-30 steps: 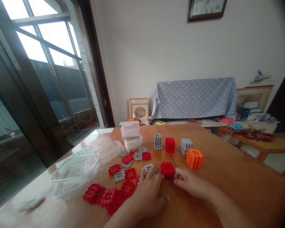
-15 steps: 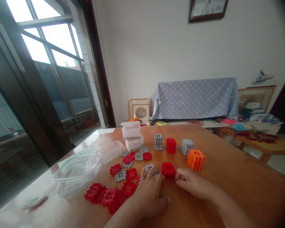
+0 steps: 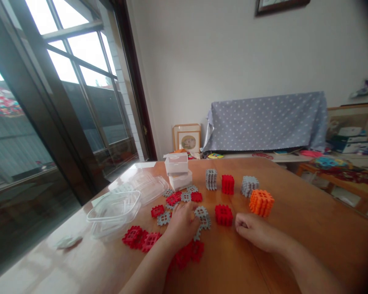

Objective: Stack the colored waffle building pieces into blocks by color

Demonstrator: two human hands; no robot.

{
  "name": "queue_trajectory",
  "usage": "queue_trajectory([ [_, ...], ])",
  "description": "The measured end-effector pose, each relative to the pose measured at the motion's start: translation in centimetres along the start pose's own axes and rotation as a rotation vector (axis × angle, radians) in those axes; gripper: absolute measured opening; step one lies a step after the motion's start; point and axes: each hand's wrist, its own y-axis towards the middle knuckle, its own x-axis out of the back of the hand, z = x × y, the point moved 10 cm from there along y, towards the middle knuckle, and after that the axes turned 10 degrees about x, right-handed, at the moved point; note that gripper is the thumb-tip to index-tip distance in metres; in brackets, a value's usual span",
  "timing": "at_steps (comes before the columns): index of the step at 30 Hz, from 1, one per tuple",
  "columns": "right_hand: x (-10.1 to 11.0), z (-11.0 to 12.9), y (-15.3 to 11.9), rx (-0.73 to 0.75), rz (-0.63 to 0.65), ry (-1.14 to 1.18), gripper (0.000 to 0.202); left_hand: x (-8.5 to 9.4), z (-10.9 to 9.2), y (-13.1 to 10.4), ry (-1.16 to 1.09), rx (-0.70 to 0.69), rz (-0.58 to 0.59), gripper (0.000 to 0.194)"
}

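Note:
My left hand (image 3: 184,223) is over loose window-patterned plastic building tiles, its fingers curled down and the tips hidden. Right beside its thumb side lie grey tiles (image 3: 204,219), overlapping on the table. Several red tiles (image 3: 151,241) are spread to the left of and below that hand. My right hand (image 3: 252,230) rests on the table as a loose fist, with nothing visible in it. Just left of its knuckles stands a red stack of tiles (image 3: 223,215), apart from the fingers. An orange block of stacked tiles (image 3: 261,202) stands behind the right hand.
Farther back stand a grey stack (image 3: 211,179), a red stack (image 3: 227,184) and another grey stack (image 3: 250,186). Clear plastic tubs (image 3: 113,212) and lids (image 3: 151,190) sit at the left, white boxes (image 3: 180,179) behind the tiles. A small crumpled pale item (image 3: 68,241) lies front left.
My left hand has drawn its spread fingers in and shifted back and left over the tiles, uncovering grey ones. My right hand stays a fist by the red stack. The view has tilted down and turned left.

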Motion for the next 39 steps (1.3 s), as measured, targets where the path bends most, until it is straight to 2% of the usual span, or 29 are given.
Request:
queue_trajectory([
  [6, 0.1, 0.1, -0.1, -0.013, -0.018, 0.009, 0.007, -1.6, -0.9, -0.5, 0.093, -0.050, 0.050, 0.056],
  [12, 0.2, 0.4, -0.1, -0.046, -0.037, 0.030, 0.007, -2.4, -0.4, -0.2, 0.153, 0.002, 0.091, 0.034],
  [18, 0.6, 1.1, -0.3, -0.058, -0.045, 0.002, 0.008, -2.7, 0.5, 0.3, 0.179, 0.037, 0.083, 0.023],
  [25, 0.5, 1.0, -0.2, -0.080, -0.035, 0.004, 0.009, -2.3, 1.1, 0.8, 0.242, 0.126, 0.045, 0.014],
  [30, 0.4, 0.9, -0.2, -0.110, -0.020, 0.020, 0.012, -1.8, 1.4, 1.2, 0.234, 0.139, 0.001, 0.021],
  [35, 0.5, 1.2, -0.4, -0.069, -0.030, 0.024, 0.013, -1.6, 1.7, 1.6, 0.102, 0.097, -0.047, 0.032],
  [39, 0.8, 0.9, -0.3, -0.048, -0.047, 0.041, 0.009, -0.4, 1.9, 1.7, -0.064, 0.106, -0.134, 0.036],
])
